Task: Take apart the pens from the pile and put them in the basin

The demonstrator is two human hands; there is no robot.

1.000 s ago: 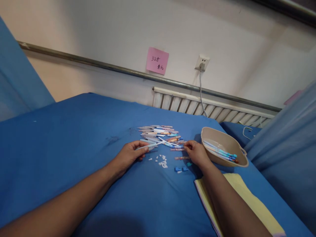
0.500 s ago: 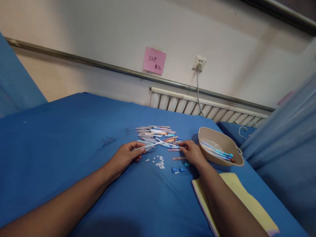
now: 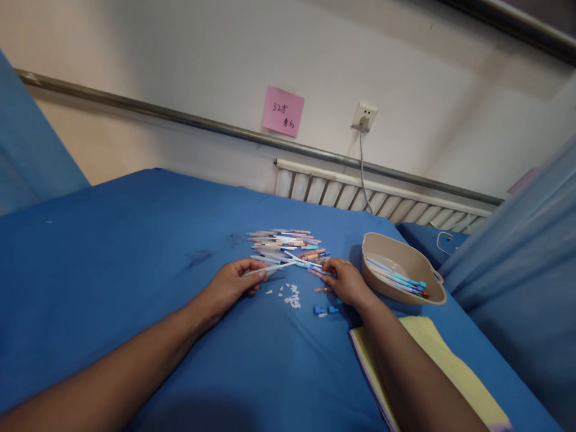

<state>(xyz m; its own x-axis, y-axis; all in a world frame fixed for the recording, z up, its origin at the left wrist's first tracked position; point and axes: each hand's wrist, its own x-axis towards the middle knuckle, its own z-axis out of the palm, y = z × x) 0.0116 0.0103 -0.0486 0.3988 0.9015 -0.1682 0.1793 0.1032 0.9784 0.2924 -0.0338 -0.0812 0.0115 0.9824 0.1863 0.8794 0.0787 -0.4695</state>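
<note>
In the head view, against half a second earlier, the right hand (image 3: 346, 282) has slid a little toward the left and now covers more of the pink barrel (image 3: 321, 290) below it. The left hand (image 3: 234, 282) has hardly moved: its fingers are closed in a pinch on a pale pen (image 3: 279, 266), which points rightward above the blue worktop (image 3: 234, 372). The right fingers are curled at the right end of the pen pile (image 3: 283, 239); whether they grip one of the pens cannot be told.

The pile lies between the hands, reaching toward the far edge. Nearer the near edge are small white pieces (image 3: 294, 300) and two blue caps (image 3: 320, 310).

A beige tub (image 3: 405, 245) near the right edge holds several pens (image 3: 396, 277) lying together, mostly with blue ends, one end orange-brown.

The tub's near wall hides part of its pens. The right forearm covers part of a yellow cloth (image 3: 443, 354), and both forearms are cut off below. Overlapping pens in the pile are hard to separate.
</note>
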